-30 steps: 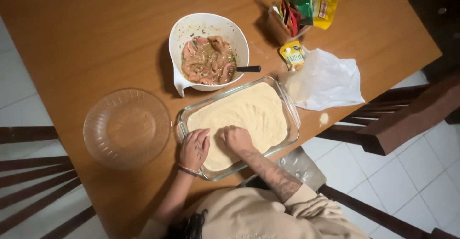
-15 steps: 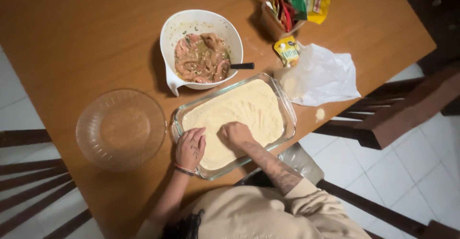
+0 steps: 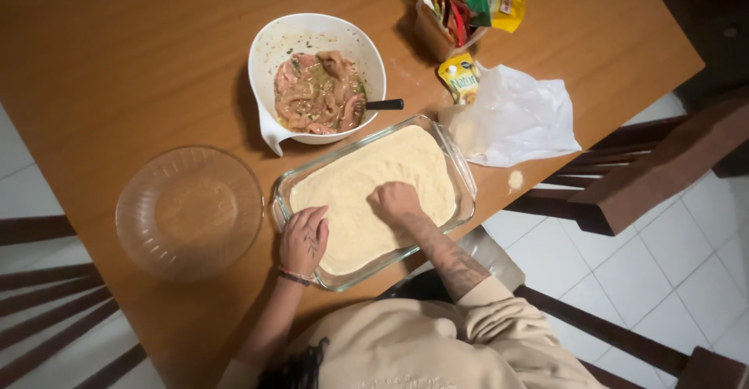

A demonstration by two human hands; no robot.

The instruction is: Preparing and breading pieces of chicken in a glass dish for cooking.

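Observation:
A clear glass baking dish (image 3: 462, 172) filled with pale flour or crumbs lies on the wooden table (image 3: 140, 69). My left hand (image 3: 303, 240) rests flat on the dish's near left rim, fingers spread. My right hand (image 3: 395, 201) is curled into a loose fist, pressing knuckles down into the pale coating in the middle of the dish. Whether it holds anything under the coating is hidden. A white bowl (image 3: 269, 53) of marinated raw meat strips stands just beyond the dish, with a dark utensil handle (image 3: 385, 105) sticking out to the right.
An empty clear glass plate (image 3: 189, 212) sits left of the dish. A white plastic bag (image 3: 523, 120), a small yellow packet (image 3: 460, 77) and a box of colourful sachets (image 3: 460, 10) lie at the far right. Dark wooden chairs (image 3: 663, 163) flank the table over white tiles.
Both hands stay on the dish; the right hand has shifted slightly within the coating. The camera view has drifted a little.

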